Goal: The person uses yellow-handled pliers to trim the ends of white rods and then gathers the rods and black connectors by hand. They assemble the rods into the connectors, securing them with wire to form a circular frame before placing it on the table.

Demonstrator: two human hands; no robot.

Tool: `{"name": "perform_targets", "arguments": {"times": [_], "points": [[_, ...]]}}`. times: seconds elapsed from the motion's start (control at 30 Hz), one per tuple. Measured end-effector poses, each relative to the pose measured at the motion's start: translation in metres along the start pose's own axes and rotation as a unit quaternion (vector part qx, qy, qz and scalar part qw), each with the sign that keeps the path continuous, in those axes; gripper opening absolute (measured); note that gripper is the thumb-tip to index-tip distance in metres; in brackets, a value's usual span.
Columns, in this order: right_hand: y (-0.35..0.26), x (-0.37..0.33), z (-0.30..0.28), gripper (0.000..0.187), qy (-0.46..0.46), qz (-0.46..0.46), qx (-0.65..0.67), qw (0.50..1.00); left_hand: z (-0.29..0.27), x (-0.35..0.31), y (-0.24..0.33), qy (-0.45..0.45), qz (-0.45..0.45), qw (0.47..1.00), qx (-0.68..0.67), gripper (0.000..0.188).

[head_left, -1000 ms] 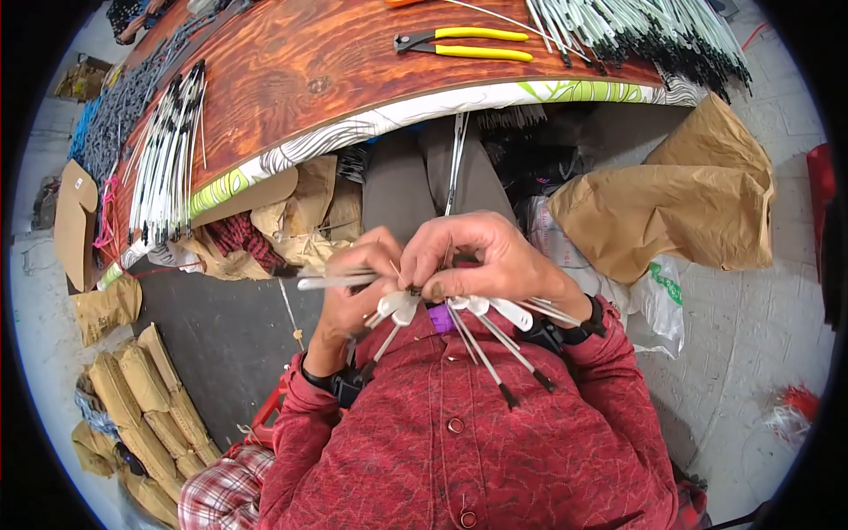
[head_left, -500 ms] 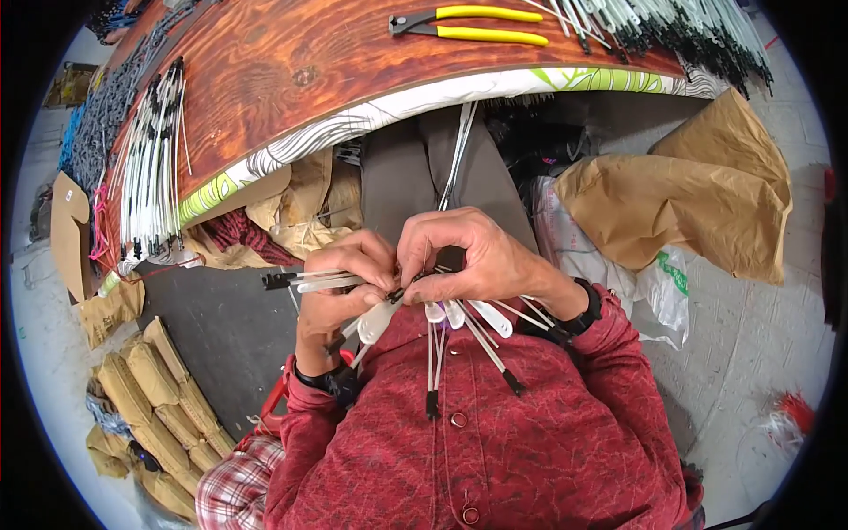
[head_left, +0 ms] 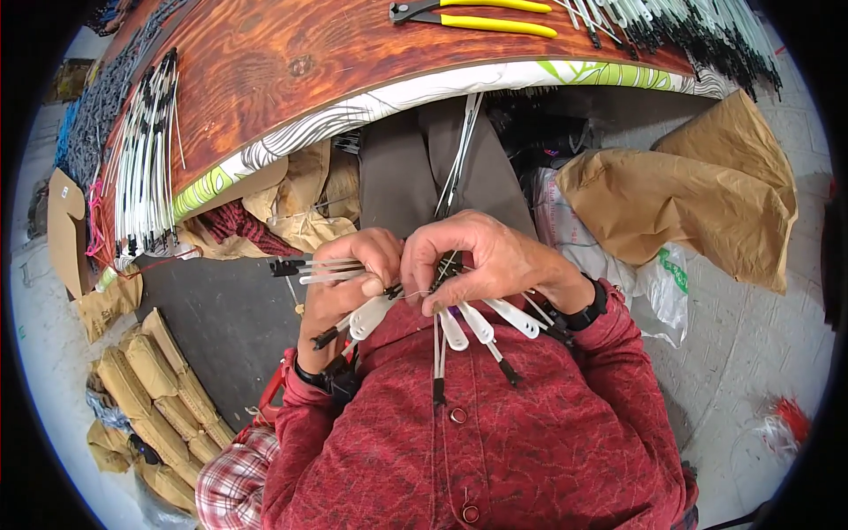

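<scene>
Left hand: Our left hand (head_left: 349, 256) has its grip closed on some white sticks (head_left: 329, 277) with black ends, and they poke out past its left side.
Right hand: Our right hand (head_left: 503, 265) has its finger and thumb close together, gripping more of the white sticks, which fan out under it.
White sticks: We have them in front of our belly, well apart from the desk (head_left: 247, 115).
White tabs: Flat tabs (head_left: 371, 316) with round ends hang below our fingers, near our red shirt (head_left: 503, 433).
Small gap: A thin pale line crosses between our hands; we cannot tell if it is wire or thread.
Long sticks: These (head_left: 464, 146) run from our hands over our dark trousers (head_left: 397, 168) to the desk's edge.
Desk edge: A white and green cloth (head_left: 380, 106) wraps it, and our knees go under.
On the desk: Yellow pliers (head_left: 495, 24) lie back from the edge; a stick bundle (head_left: 146, 177) is at the left edge, a big stick pile (head_left: 680, 26) at the right.
Left room: Dark floor (head_left: 221, 309) lies beside our left arm.
Right room: A brown paper bag (head_left: 698, 203) and a clear plastic bag (head_left: 658, 296) sit near our right arm.
</scene>
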State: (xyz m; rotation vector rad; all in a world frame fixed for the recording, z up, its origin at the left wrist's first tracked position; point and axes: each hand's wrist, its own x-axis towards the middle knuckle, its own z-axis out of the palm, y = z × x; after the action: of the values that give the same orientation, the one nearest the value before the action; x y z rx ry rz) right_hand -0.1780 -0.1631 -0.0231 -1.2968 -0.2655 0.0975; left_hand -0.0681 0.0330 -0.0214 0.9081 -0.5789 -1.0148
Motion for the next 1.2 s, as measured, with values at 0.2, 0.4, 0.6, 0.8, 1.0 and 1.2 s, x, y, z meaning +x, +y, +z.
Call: {"name": "perform_targets", "arguments": {"times": [0.2, 0.4, 0.6, 0.8, 1.0, 1.2], "points": [[-0.009, -0.002, 0.006, 0.023, 0.055, 0.05, -0.015, 0.997, 0.0, -0.002, -0.006, 0.057, 0.002, 0.998, -0.012, 0.016], [-0.016, 0.002, 0.01, 0.023, 0.071, 0.034, -0.101, 0.992, 0.003, -0.003, -0.008, 0.054, 0.011, 0.998, -0.016, 0.016], [-0.01, 0.0, 0.015, 0.02, 0.111, 0.021, -0.124, 0.986, 0.002, -0.002, -0.014, 0.053, 0.007, 0.998, -0.041, 0.016], [-0.006, 0.001, 0.015, 0.019, 0.114, -0.01, -0.119, 0.986, 0.003, -0.003, -0.014, 0.066, -0.007, 0.997, -0.037, 0.016], [-0.004, 0.0, 0.014, 0.017, 0.114, 0.002, -0.109, 0.987, 0.007, -0.002, -0.017, 0.078, 0.01, 0.996, -0.041, 0.016], [-0.005, 0.002, 0.014, 0.017, 0.075, 0.008, -0.08, 0.994, 0.005, -0.002, -0.017, 0.081, -0.002, 0.995, -0.064, 0.014]]}}
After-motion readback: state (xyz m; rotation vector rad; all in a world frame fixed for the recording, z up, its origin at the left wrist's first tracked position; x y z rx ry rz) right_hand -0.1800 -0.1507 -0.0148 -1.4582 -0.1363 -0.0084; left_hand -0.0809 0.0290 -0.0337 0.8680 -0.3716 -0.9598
